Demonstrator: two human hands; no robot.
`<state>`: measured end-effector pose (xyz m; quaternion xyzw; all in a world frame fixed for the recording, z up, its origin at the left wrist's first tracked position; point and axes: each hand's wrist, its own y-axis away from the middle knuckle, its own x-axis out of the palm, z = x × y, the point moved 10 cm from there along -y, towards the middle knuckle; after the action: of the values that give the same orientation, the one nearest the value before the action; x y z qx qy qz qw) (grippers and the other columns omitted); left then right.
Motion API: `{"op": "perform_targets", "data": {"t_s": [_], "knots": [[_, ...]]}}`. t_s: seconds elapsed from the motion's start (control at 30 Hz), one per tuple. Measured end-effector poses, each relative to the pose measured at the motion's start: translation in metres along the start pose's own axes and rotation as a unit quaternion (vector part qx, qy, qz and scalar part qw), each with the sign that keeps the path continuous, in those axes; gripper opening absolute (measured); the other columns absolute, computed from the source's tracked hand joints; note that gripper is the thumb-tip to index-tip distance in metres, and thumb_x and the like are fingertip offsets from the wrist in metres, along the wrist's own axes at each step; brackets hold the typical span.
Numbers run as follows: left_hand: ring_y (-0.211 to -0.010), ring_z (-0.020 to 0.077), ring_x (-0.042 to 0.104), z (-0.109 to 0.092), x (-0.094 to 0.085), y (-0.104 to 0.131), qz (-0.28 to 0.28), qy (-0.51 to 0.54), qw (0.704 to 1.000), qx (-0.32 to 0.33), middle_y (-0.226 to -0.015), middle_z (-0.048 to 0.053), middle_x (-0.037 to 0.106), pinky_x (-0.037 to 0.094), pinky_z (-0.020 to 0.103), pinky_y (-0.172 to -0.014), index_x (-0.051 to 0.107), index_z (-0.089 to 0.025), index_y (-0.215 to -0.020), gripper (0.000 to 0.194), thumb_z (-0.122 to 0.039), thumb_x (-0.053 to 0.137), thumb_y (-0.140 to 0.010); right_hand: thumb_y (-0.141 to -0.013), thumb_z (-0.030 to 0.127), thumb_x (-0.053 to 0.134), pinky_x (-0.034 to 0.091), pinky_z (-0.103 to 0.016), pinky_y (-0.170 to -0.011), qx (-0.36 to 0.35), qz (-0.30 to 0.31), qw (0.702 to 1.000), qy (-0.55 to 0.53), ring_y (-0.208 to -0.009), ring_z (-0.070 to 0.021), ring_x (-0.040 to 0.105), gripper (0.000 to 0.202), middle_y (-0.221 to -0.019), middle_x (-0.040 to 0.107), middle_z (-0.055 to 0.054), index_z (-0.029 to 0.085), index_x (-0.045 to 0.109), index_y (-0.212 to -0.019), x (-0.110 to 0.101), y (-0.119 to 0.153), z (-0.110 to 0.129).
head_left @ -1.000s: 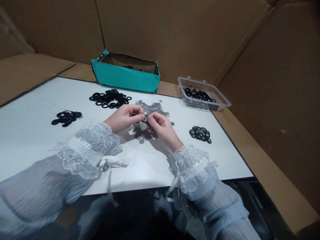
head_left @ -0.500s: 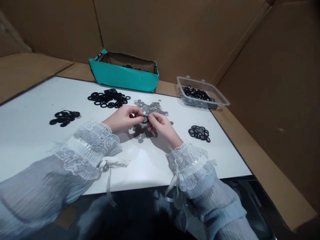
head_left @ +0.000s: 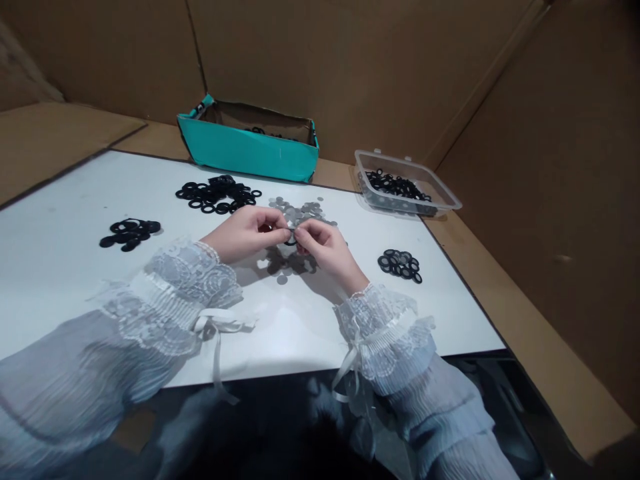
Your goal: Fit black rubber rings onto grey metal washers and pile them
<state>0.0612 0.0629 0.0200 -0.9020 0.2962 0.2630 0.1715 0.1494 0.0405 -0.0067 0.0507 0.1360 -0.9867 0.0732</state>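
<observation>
Black ring (head_left: 291, 242) pinched between both hands' thumbs and fingers — left hand (head_left: 250, 233) grips its left side, right hand (head_left: 327, 250) its right, the ring's lower edge showing below the fingertips. It's held above the gray discs (head_left: 283, 261) on the white board (head_left: 280, 333). Black ring pile (head_left: 217, 195) beyond the left hand; ring-and-disc cluster (head_left: 399, 265) right of the right hand — teal box (head_left: 250, 153) farther back.

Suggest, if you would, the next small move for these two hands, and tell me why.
I would probably press gently around the black ring with the thumbs: the left hand and right hand pinch it from both sides, and the fingertips hide whether a disc sits flush inside. Rings in the cluster at right show grey centres.
</observation>
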Motion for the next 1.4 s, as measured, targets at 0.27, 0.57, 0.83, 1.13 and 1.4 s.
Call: {"op": "perform_targets", "data": {"t_s": [0.27, 0.57, 0.83, 1.13, 1.4], "knots": [[-0.055, 0.0107, 0.043, 0.008, -0.004, 0.001, -0.061, 0.007, 0.998, -0.011, -0.058, -0.002, 0.047, 0.034, 0.022, -0.051, 0.051, -0.017, -0.064, 0.021, -0.036, 0.053, -0.073, -0.083, 0.053, 0.058, 0.041, -0.025, -0.055, 0.004, -0.03, 0.999, -0.019, -0.058, -0.012, 0.049, 0.035, -0.061, 0.051, 0.002, 0.02, 0.051, -0.075, 0.001, 0.004, -0.005], [-0.057, 0.0123, 0.05, 0.007, 0.005, -0.001, -0.002, -0.044, 0.999, -0.014, -0.061, -0.001, 0.056, 0.038, 0.023, -0.054, 0.056, -0.016, -0.068, 0.02, -0.035, 0.051, -0.072, -0.086, 0.033, 0.054, 0.039, -0.023, -0.051, 0.042, -0.005, 0.999, 0.027, -0.054, -0.0104, 0.048, 0.02, -0.058, 0.05, 0.003, 0.019, 0.05, -0.072, 0.002, 0.003, -0.008], [-0.055, 0.0114, 0.046, 0.003, 0.003, 0.001, 0.019, -0.062, 0.998, 0.003, -0.057, -0.002, 0.052, 0.035, 0.022, -0.052, 0.055, -0.017, -0.065, 0.024, -0.038, 0.051, -0.074, -0.083, 0.047, 0.059, 0.039, -0.024, -0.053, 0.029, 0.011, 0.999, 0.018, -0.057, -0.011, 0.05, 0.03, -0.06, 0.052, 0.002, 0.018, 0.054, -0.074, 0.003, 0.003, -0.006], [-0.055, 0.0112, 0.043, 0.007, -0.003, 0.001, -0.05, -0.008, 0.999, 0.003, -0.058, -0.002, 0.047, 0.035, 0.023, -0.052, 0.051, -0.017, -0.065, 0.023, -0.038, 0.051, -0.075, -0.081, 0.044, 0.064, 0.046, -0.025, -0.055, 0.044, -0.043, 0.997, -0.056, -0.056, -0.0118, 0.055, 0.028, -0.06, 0.056, 0.002, 0.019, 0.054, -0.074, 0.001, 0.005, -0.011], [-0.062, 0.0138, 0.051, 0.006, -0.004, 0.003, -0.062, -0.068, 0.996, -0.004, -0.064, 0.0, 0.057, 0.038, 0.024, -0.058, 0.056, -0.016, -0.07, 0.021, -0.036, 0.048, -0.074, -0.082, 0.029, 0.064, 0.052, -0.027, -0.059, 0.082, -0.058, 0.99, -0.095, -0.059, -0.0124, 0.06, 0.015, -0.064, 0.059, 0.002, 0.019, 0.052, -0.078, 0.003, 0.003, -0.02]]}}
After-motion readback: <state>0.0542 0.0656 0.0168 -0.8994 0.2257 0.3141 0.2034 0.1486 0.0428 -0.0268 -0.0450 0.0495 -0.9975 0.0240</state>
